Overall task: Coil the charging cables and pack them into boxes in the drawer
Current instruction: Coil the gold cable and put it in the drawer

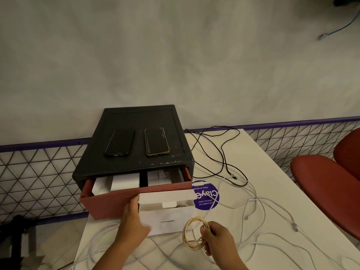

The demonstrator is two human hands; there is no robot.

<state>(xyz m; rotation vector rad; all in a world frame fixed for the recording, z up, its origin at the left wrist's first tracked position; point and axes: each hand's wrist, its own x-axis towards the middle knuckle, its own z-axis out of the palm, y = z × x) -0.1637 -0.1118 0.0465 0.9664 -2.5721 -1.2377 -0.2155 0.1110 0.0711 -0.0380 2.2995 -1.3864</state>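
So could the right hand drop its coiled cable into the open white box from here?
Probably yes: the right hand holds the coiled cable right beside the white box, whose flap is up; the left hand steadies it.

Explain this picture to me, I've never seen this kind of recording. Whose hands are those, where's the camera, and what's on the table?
The one picture comes from a camera worn on a person's head, looking down at their own bare hands. The left hand holds an open white box. The right hand holds a coiled cable. On the table loose white cables and a black cable lie uncoiled. A black cabinet carries two phones, and its red drawer stands open with more white boxes inside.
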